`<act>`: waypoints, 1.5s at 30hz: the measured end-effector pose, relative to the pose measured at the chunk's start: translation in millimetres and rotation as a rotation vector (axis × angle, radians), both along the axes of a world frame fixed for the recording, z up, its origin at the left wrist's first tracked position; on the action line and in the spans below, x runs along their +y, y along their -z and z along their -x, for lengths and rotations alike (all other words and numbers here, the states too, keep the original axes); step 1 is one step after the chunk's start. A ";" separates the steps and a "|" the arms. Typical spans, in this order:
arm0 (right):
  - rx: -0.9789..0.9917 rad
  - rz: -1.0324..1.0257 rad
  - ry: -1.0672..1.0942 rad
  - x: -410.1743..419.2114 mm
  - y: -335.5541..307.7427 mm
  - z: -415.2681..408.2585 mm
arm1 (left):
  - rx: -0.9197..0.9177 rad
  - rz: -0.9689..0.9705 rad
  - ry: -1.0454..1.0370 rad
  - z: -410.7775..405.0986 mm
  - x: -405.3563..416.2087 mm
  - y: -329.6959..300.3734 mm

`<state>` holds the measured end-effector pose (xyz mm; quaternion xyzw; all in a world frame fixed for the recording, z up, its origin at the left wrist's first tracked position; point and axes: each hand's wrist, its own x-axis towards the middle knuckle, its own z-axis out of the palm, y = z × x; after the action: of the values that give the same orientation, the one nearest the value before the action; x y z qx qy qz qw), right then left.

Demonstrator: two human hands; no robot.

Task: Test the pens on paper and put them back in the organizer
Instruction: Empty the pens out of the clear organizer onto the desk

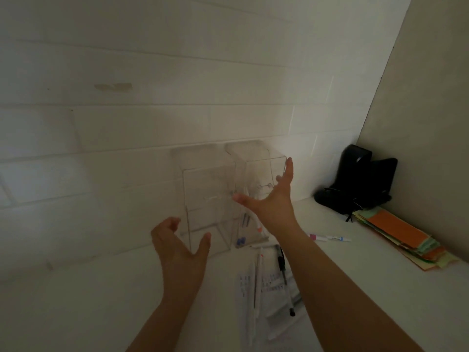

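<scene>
The organizer [210, 199] was made of clear plastic, so the white brick wall [127, 85] showed through it. It looked like two tall boxes standing side by side against the wall, on the white table [88, 301], a little past the middle of the view. In the right box I could count about three pens [247, 222] leaning inside, one with an orange end, and near its bottom there were two small blue caps; the blur made the count not sure.

On the table, at 6 o'clock from the organizer, lay sheets of paper [256, 288] with small printed marks. On the paper lay one black pen [284, 275] and one white pen [257, 280]. One more white pen with a pink end [330, 238] lay at 3 o'clock from the organizer.

The left hand [177, 247] was raised in front of the left box, with the fingers half curled and the thumb apart; it held nothing. The right hand [271, 196] was spread wide before the right box, fingers straight and loose, also holding nothing. If the fingertips touched the plastic, I cannot tell.

At 3 o'clock in the corner stood a black device [360, 179], and beside it a pile of coloured cards [401, 237].
</scene>
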<state>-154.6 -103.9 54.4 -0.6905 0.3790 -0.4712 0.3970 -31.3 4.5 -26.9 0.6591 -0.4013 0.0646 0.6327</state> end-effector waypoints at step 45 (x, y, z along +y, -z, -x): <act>0.155 -0.422 -0.244 34.2 53.3 273.1 | -1.496 -0.206 0.051 54.4 30.3 -113.5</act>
<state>-427.7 -69.7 1.1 -0.6669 0.4124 -0.2759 0.5559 -85.7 34.8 86.5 0.4858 -0.7429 0.4425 0.1277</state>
